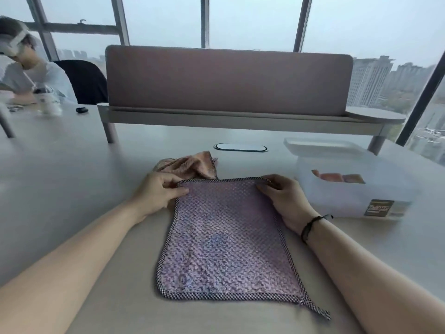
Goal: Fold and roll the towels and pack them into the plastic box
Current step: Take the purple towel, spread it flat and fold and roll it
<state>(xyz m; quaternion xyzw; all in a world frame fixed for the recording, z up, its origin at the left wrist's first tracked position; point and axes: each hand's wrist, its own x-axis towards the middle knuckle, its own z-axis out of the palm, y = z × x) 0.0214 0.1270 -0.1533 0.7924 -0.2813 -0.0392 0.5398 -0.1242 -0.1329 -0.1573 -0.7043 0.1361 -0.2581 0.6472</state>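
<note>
Purple towel (226, 239) lies flat on the table (72, 189) directly in front of me, waffle texture up, checked trim around all four edges, hanging loop trailing off the corner at 5 o'clock.

My left hand (160, 192) sits at the towel's far corner, 10 o'clock from its centre. The fingers (179, 188) are curled and pinch the trim there, thumb on top of the cloth.

My right hand (281, 197) sits at the opposite far corner, 1 o'clock from the towel's centre. Its fingers are bent over the edge and appear to pinch the corner; the contact is partly hidden by the knuckles, so I note this as probable. Dark wristband (311, 225) on that wrist.

A second towel, peach (192, 166), lies crumpled on the table just beyond the purple one, at 12 o'clock from my left hand, touching or nearly touching the far trim.

Plastic box (356, 189) stands at 2 o'clock from the purple towel, near my right hand but apart from it. Translucent, label on the near wall, lid (322, 147) resting behind it. Rolled towels (337, 177) in pink and orange tones lie inside.

Desk divider (228, 80) spans the far side of the table at 12 o'clock. Another person (26, 68) sits at 10 o'clock, well apart.
</note>
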